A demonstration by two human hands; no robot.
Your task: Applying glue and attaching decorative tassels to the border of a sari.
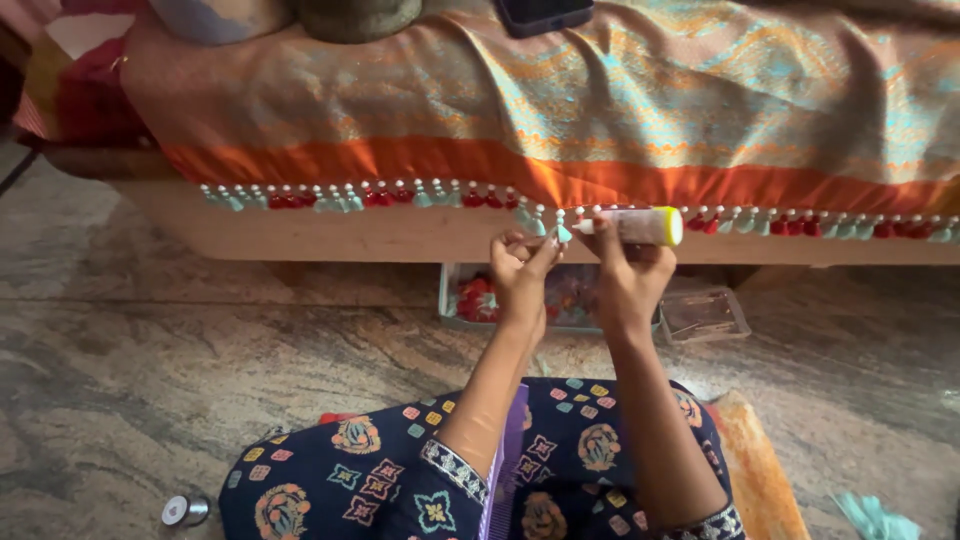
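Note:
An orange-bordered patterned cloth (620, 110) hangs over the edge of a low wooden bed, with a row of small red and teal tassels (340, 197) along its hem. My left hand (522, 270) pinches a teal tassel (563, 233) at the hem. My right hand (628, 272) grips a white glue bottle with a yellow cap (640, 226), held sideways, its nozzle pointing left and touching that tassel. Both forearms reach up from my lap, which is covered by dark blue printed fabric (400, 470).
A clear plastic box of red and teal tassels (470, 297) and a smaller clear box (705, 313) lie on the stone floor under the bed. A thread spool (185, 511) sits at lower left. A phone (543, 14) lies on the bed. Teal threads (875, 517) lie lower right.

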